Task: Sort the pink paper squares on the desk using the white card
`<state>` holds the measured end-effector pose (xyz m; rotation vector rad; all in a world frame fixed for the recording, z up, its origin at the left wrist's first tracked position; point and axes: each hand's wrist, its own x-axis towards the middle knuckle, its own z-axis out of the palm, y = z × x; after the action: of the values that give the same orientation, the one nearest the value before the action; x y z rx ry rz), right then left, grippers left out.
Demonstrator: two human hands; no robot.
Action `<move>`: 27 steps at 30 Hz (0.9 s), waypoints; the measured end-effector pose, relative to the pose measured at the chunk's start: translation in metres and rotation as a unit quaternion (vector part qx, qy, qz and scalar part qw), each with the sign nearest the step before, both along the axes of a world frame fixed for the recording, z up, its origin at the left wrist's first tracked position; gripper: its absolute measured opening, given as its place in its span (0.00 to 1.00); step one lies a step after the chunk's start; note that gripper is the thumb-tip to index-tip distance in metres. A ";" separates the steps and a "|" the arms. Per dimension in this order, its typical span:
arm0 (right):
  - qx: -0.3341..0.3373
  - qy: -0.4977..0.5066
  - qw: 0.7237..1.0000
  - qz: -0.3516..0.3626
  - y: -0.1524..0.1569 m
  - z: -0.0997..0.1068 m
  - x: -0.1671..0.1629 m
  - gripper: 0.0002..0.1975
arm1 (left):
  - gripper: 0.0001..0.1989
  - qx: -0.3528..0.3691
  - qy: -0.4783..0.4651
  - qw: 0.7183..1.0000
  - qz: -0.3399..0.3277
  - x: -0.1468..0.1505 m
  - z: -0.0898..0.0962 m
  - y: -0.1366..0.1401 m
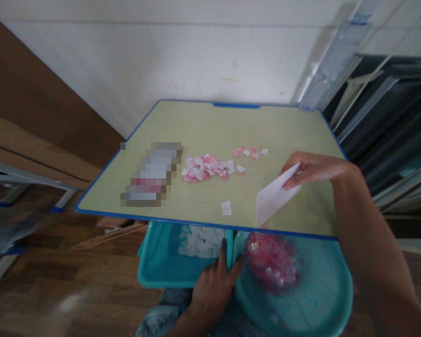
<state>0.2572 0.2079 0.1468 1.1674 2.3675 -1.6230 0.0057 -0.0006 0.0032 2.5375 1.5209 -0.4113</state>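
Note:
In the head view my right hand [300, 169] pinches a white card [275, 199], tilted, its lower corner near the table's front edge. My left hand [214, 288] is below that edge, index finger and thumb on either side of the rim of a rectangular teal basin [168, 279]. White paper pieces [201, 241] lie in this basin. A round teal basin [323, 285] beside it holds a blurred pink heap [272, 262] that looks like clear plastic packets. On the table, a pile of small pink-and-white pieces [206, 167] lies left of the card, near a single white slip [226, 208].
The yellowish table [196, 121] has a blue rim and stands close to a white wall. A pixelated object [152, 173] lies on its left side. A smaller pink-and-white group [250, 153] is farther back. A clear plastic bottle [331, 65] leans at the back right corner.

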 end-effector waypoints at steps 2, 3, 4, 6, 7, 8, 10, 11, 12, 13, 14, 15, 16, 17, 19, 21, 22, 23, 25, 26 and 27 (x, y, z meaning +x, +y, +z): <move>0.003 -0.001 1.000 0.003 0.000 0.000 0.001 0.14 | 0.28 0.001 -0.002 1.000 -0.003 0.000 -0.001 0.000; 0.004 -0.002 1.000 0.003 0.000 0.000 0.002 0.14 | 0.28 0.002 -0.005 1.000 -0.003 0.000 -0.001 0.000; 0.007 -0.004 1.000 0.001 0.000 0.000 0.003 0.14 | 0.28 0.002 -0.008 1.000 -0.003 0.000 0.000 0.000; 0.011 -0.005 1.000 -0.007 0.001 0.000 0.005 0.13 | 0.27 0.001 -0.011 1.000 0.000 0.000 0.000 0.000; 0.012 -0.006 1.000 -0.011 0.001 0.000 0.007 0.13 | 0.27 0.000 -0.011 1.000 0.001 0.001 0.001 0.000; 0.012 -0.005 1.000 -0.016 0.001 0.000 0.008 0.13 | 0.26 0.000 -0.012 1.000 0.002 0.001 0.001 -0.001; 0.009 -0.006 1.000 -0.021 0.001 0.000 0.011 0.12 | 0.26 0.002 -0.012 1.000 0.004 0.001 0.001 -0.001; 0.006 -0.007 1.000 -0.022 0.001 0.000 0.012 0.12 | 0.27 0.002 -0.014 1.000 0.005 0.001 0.001 -0.001; 0.004 -0.007 1.000 -0.024 0.001 0.000 0.012 0.12 | 0.27 0.003 -0.015 1.000 0.005 0.000 0.001 -0.001; 0.002 -0.008 1.000 -0.026 0.001 0.000 0.013 0.12 | 0.27 0.002 -0.017 1.000 0.005 0.000 0.001 -0.001; 0.002 -0.009 1.000 -0.029 0.002 0.000 0.014 0.11 | 0.26 0.002 -0.018 1.000 0.005 0.000 0.000 -0.001; 0.004 -0.010 0.999 -0.031 0.002 0.000 0.015 0.11 | 0.26 0.002 -0.018 1.000 0.006 0.000 0.000 -0.001; 0.006 -0.012 0.999 -0.034 0.002 0.000 0.016 0.11 | 0.26 0.003 -0.018 1.000 0.006 0.000 0.000 -0.001; 0.008 -0.015 0.999 -0.036 0.003 -0.001 0.017 0.11 | 0.26 0.003 -0.017 1.000 0.006 0.001 0.000 -0.001; 0.010 -0.021 0.999 -0.037 0.004 -0.002 0.019 0.11 | 0.26 0.002 -0.015 1.000 0.007 0.001 0.001 -0.001; 0.010 -0.025 0.999 -0.029 0.005 -0.003 0.021 0.11 | 0.26 0.000 -0.014 1.000 0.006 0.001 0.002 -0.001; 0.011 -0.024 0.999 -0.022 0.006 -0.003 0.022 0.11 | 0.26 0.000 -0.014 1.000 0.004 0.001 0.002 0.000; 0.013 -0.022 1.000 -0.014 0.007 -0.004 0.023 0.12 | 0.26 0.000 -0.014 1.000 0.002 0.001 0.002 0.000; 0.018 -0.020 1.000 0.000 0.009 -0.005 0.024 0.12 | 0.26 0.001 -0.015 1.000 -0.001 0.001 0.001 0.000; 0.018 -0.021 1.000 0.005 0.010 -0.006 0.024 0.12 | 0.26 0.003 -0.015 1.000 -0.001 0.001 0.001 -0.001; 0.015 -0.024 1.000 0.009 0.012 -0.007 0.024 0.12 | 0.26 0.004 -0.015 1.000 0.000 0.001 0.000 -0.001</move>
<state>0.2816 0.2196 0.1402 1.1716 2.3736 -1.5422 0.0062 -0.0013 0.0035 2.5383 1.5141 -0.3668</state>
